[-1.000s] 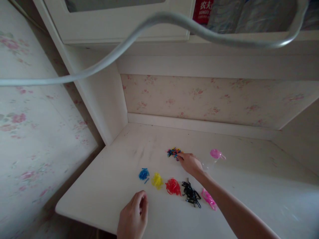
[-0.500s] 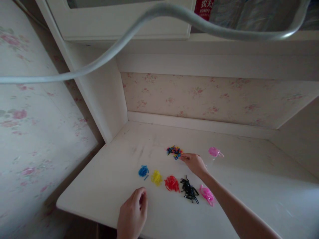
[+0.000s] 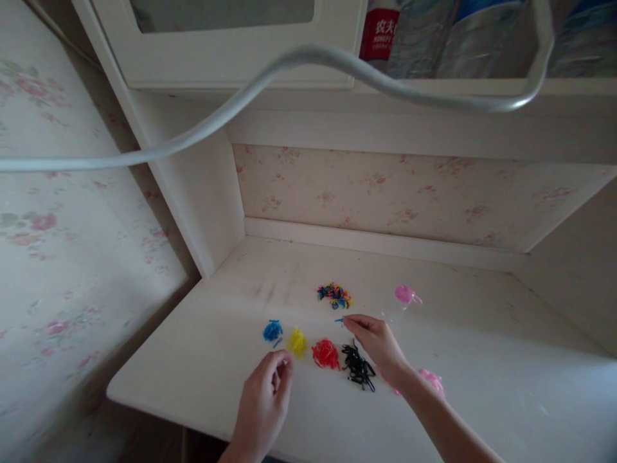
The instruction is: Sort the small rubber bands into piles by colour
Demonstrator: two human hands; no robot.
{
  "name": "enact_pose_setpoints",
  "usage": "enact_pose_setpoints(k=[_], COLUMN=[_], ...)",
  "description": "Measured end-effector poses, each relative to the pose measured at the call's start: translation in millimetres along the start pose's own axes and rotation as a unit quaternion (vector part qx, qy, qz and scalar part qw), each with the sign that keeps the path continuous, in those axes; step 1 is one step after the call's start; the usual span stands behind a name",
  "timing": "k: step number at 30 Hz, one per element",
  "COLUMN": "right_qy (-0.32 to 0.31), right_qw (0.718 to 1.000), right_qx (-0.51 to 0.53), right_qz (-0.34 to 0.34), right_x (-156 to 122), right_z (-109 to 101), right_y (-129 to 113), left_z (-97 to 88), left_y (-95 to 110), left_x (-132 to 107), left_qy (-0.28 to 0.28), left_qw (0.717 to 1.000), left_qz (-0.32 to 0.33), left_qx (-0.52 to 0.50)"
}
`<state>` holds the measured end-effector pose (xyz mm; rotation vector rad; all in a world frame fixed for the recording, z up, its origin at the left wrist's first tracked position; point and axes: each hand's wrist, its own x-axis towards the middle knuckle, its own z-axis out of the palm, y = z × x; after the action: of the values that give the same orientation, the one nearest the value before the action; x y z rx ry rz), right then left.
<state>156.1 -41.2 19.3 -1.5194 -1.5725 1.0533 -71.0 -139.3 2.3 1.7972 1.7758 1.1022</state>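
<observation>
We note right hand (image 3: 378, 342): fingers (image 3: 354, 321) pinched narrow on tiny blue rubber loop (image 3: 340, 319), just above white desk (image 3: 193, 373), between mixed-colour loop heap (image 3: 334, 295) and red loop pile (image 3: 326, 354). We judge loop featherweight, soft, stretchy, slightly tacky; pinch anywhere on ring. Left hand (image 3: 264, 405) loosely curled near yellow loop pile (image 3: 297, 342); whether it holds anything, we cannot tell.

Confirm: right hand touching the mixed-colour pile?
Apart. Head view: bare desk shows between the right hand, pinching a blue band, and the mixed-colour pile.
</observation>
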Motion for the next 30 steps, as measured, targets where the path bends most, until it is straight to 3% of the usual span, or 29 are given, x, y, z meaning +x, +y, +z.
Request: enact_pose_setpoints(k=[3, 6, 13, 18, 23, 26, 30], right_qy=[-0.026, -0.046, -0.066, -0.05, -0.04, -0.045, -0.054], right_qw=[0.995, 0.991, 0.99, 0.993, 0.995, 0.995, 0.997], right_qx=[0.093, 0.122, 0.128, 0.103, 0.092, 0.086, 0.053], right_qz=[0.023, 0.025, 0.004, -0.012, 0.01, 0.015, -0.002], right_x=[-23, -41, -65, -74, -86, -93, -98], right_z=[4, 7, 17, 25, 29, 30, 31], right_y=[-16, -28, -29, -17, -5, -1, 1], left_z=[7.4, 17.4, 22.2, 14.2, -1.5, -8.7, -10.3], left_y=[31, 49, 51, 38, 3, -20, -36], left_x=[16, 28, 20, 12, 24, 34, 40], left_qy=[-0.045, -0.07, -0.057, -0.037, 0.035, 0.08, 0.091], left_qw=[0.997, 0.993, 0.991, 0.995, 0.994, 0.976, 0.948], left_qz=[0.02, 0.042, 0.071, 0.078, 0.058, 0.056, 0.054], left_qx=[-0.054, -0.085, -0.097, -0.053, 0.08, 0.194, 0.299])
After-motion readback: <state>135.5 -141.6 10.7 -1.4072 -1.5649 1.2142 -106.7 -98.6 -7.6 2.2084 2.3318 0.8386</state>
